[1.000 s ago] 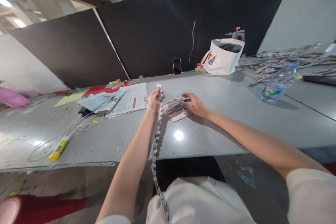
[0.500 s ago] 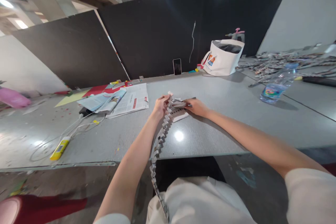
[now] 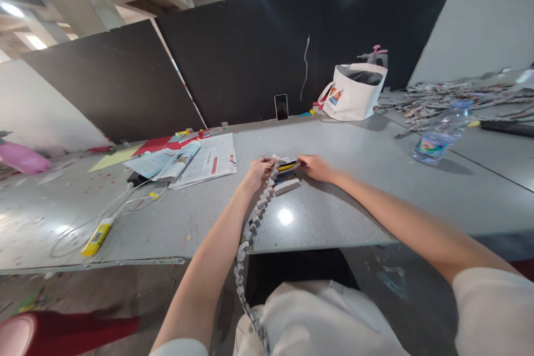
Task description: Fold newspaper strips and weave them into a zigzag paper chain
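Near the table's middle my left hand [image 3: 259,172] is closed on the upper end of a folded-paper chain [image 3: 257,212]. Its zigzag links, grey and white like newsprint, run down over the table edge to my lap. My right hand [image 3: 314,168] pinches the right end of a paper strip [image 3: 287,167] with yellow and dark print. The strip reaches across to the chain's top; whether it is threaded into the chain I cannot tell. Beneath it on the table lies a small stack of folded paper [image 3: 287,186], partly covered. My fingertips are partly hidden.
Newspapers [image 3: 212,164], coloured sheets and a cable lie left, with a yellow glue stick [image 3: 97,237] nearer the edge. A phone [image 3: 281,107] leans on the black partition. To the right are a white bag [image 3: 354,92], a water bottle [image 3: 442,133] and many paper strips [image 3: 450,103].
The strip between my hands now shows yellow and dark print instead of grey. My right hand has shifted slightly right; my left hand and the chain's top sit slightly lower.
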`<move>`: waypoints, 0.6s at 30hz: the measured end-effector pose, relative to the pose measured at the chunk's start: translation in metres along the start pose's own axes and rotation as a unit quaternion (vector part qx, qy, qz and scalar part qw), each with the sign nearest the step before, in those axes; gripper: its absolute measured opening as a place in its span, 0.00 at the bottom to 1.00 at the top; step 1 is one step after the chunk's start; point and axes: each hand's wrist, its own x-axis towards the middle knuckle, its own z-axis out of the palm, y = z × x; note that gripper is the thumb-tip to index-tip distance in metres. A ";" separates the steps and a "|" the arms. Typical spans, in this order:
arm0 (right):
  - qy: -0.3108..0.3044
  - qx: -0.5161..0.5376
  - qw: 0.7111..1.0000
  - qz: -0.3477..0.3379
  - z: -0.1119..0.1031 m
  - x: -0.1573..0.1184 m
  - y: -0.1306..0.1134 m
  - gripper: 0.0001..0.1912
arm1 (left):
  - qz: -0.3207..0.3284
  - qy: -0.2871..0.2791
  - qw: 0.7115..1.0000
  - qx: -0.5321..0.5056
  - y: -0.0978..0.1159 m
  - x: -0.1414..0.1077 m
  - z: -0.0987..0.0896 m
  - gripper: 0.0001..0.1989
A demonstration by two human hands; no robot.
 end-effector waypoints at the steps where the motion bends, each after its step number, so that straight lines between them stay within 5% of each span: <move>1: -0.001 0.013 1.000 0.003 -0.001 0.000 0.002 0.03 | 0.004 -0.001 1.000 -0.002 0.000 0.001 -0.001 0.22; 9: 0.042 0.173 0.984 -0.018 0.001 0.003 0.026 0.06 | 0.003 0.009 1.000 0.013 0.000 -0.002 0.000 0.20; 14: 0.157 0.354 0.921 0.035 -0.003 0.003 0.031 0.15 | -0.017 0.000 0.999 0.041 0.002 -0.008 0.003 0.18; 18: 0.170 0.439 0.875 0.111 -0.001 0.004 0.033 0.15 | -0.026 0.006 0.999 0.043 0.003 -0.009 0.005 0.16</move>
